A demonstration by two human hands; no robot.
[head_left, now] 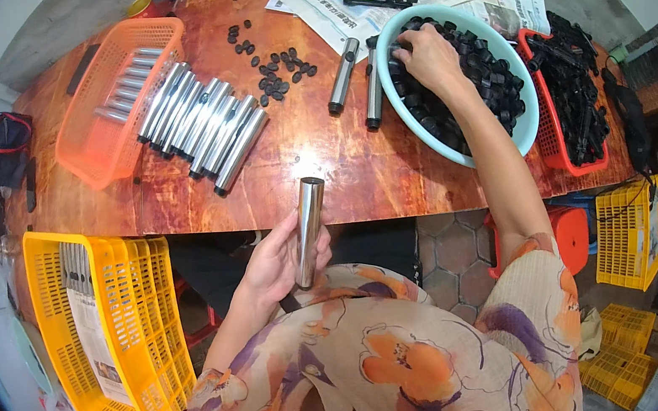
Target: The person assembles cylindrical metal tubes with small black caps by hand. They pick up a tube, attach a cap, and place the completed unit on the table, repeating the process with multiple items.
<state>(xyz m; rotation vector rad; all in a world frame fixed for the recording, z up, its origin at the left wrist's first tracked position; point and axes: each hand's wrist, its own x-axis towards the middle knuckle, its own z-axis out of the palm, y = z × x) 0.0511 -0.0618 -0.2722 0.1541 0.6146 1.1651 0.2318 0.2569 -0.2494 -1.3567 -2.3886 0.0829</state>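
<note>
One tube (306,232) is in left hand (272,255); right hand (431,57) in one basin (424,137).

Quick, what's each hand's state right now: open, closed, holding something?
Left hand: closed around a silver tube.
Right hand: at the black caps in the light-blue basin; whether it grips any cannot be told.

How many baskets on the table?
2: an orange basket at the left, and a red basket holding black parts, just right of the blue basin. I see no sign of hidden ones.
</note>
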